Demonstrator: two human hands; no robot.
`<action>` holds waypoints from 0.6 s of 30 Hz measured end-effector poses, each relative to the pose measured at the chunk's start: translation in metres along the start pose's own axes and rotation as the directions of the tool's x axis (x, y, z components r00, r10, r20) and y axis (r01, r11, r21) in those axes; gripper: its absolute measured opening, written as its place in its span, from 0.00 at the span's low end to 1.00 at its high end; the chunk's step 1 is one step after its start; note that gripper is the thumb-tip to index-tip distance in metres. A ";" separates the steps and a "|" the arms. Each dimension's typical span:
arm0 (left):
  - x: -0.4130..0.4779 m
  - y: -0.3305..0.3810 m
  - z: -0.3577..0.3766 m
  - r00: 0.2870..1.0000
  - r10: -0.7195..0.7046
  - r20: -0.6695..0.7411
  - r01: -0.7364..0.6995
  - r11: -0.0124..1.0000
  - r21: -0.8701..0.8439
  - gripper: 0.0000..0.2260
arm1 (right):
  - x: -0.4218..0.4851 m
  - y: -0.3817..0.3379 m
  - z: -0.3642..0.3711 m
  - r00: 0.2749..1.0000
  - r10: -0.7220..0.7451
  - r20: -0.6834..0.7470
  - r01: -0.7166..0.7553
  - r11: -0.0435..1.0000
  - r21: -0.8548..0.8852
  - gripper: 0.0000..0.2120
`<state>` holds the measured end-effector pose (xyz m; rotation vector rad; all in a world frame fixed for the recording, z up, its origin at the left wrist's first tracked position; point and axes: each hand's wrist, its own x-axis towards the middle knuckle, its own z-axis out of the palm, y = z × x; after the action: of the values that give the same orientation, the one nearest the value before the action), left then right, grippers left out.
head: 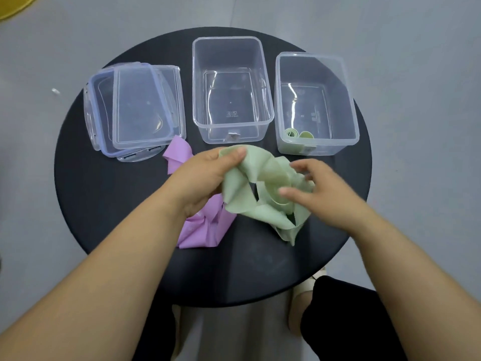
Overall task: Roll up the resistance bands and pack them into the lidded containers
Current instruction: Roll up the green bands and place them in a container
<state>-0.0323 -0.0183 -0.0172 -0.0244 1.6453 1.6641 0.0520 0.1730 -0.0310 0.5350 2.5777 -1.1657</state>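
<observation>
A crumpled light green resistance band lies in loose loops on the middle of the round black table. My left hand pinches its upper end between thumb and fingers. My right hand hovers over its right side with fingers spread, the fingertips touching the loops. A purple band lies bunched under my left hand and wrist. Two clear containers stand open: the middle one is empty, and the right one holds a rolled green band in its near left corner.
Two clear lids with blue-edged clips lie stacked at the table's left back. Grey floor surrounds the table. A yellow object shows at the top left corner. My legs and a shoe are below the table's near edge.
</observation>
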 end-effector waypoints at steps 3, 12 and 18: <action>0.000 0.005 0.005 0.999 0.025 0.039 -0.016 0.978 -0.210 0.11 | 0.003 0.003 0.017 0.993 0.016 0.116 0.003 0.986 -0.164 0.36; 0.008 0.004 -0.001 0.984 -0.114 -0.137 0.058 0.932 -0.359 0.11 | 0.014 0.025 0.012 0.968 0.087 0.234 -0.033 0.973 -0.227 0.36; 0.005 -0.001 0.000 0.991 -0.073 -0.113 0.087 0.988 0.124 0.15 | 0.022 0.027 0.016 0.965 0.253 0.075 -0.263 0.945 0.195 0.27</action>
<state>-0.0356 -0.0155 -0.0206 -0.1168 1.8062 1.5165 0.0450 0.1825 -0.0681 0.8494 2.2740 -1.3360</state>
